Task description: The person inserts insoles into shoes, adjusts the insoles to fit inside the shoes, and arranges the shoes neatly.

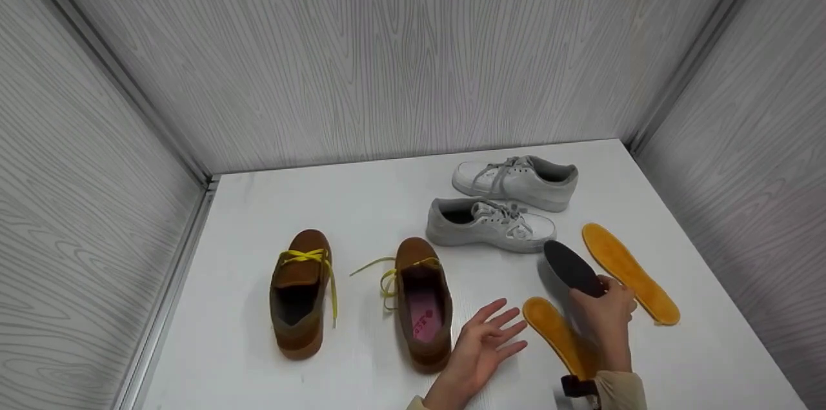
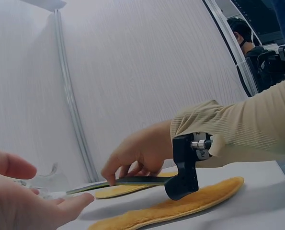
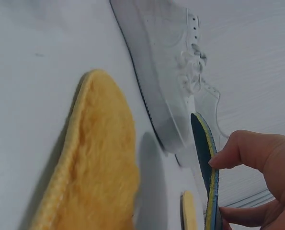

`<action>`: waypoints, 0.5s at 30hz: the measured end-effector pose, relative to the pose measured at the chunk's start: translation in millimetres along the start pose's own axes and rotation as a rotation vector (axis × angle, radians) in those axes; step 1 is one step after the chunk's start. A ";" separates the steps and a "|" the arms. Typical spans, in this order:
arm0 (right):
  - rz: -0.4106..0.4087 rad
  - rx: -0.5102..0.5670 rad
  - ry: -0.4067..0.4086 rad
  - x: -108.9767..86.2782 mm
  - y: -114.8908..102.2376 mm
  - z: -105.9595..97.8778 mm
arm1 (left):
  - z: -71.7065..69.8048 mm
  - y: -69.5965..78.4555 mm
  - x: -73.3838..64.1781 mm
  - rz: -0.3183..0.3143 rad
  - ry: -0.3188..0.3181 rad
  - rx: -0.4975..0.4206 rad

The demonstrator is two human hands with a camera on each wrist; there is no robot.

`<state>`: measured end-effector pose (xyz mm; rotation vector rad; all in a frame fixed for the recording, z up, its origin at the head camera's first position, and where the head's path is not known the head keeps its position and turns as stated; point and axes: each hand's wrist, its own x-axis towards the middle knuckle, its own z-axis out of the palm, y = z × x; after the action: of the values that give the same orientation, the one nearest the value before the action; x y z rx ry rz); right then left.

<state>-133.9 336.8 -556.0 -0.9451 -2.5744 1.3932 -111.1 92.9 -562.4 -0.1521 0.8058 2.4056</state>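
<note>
Nearest, the left hand [image 1: 479,350] has its fingers spread wide beside the heel of a pink-lined brown shoe [image 1: 412,255]. The right hand [image 1: 606,314] pinches a dark insole [image 1: 571,266] between thumb and fingers, raised off the counter [image 1: 361,203], between a fuzzy yellow insole [image 1: 556,331] and a second yellow insole [image 1: 629,272] slightly farther off. Leftward stands another brown shoe [image 1: 298,276], yellow-laced. Beyond, a white sneaker [image 1: 497,234] points right; behind it, another white sneaker [image 1: 529,190] points left.
</note>
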 end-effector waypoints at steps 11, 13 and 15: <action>-0.131 -0.001 0.027 -38.7 -35.3 17.2 | -1.4 7.1 2.5 0.016 0.003 -0.005; -0.127 0.015 0.010 -43.5 -40.3 20.3 | -1.9 9.3 3.2 0.015 0.001 -0.008; -0.118 0.021 -0.011 -48.5 -44.9 23.4 | -2.5 11.7 3.8 0.015 -0.002 -0.008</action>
<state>-124.2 275.1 -524.0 -0.7713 -2.5709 1.3951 -121.0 85.8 -559.5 -0.1478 0.7986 2.4230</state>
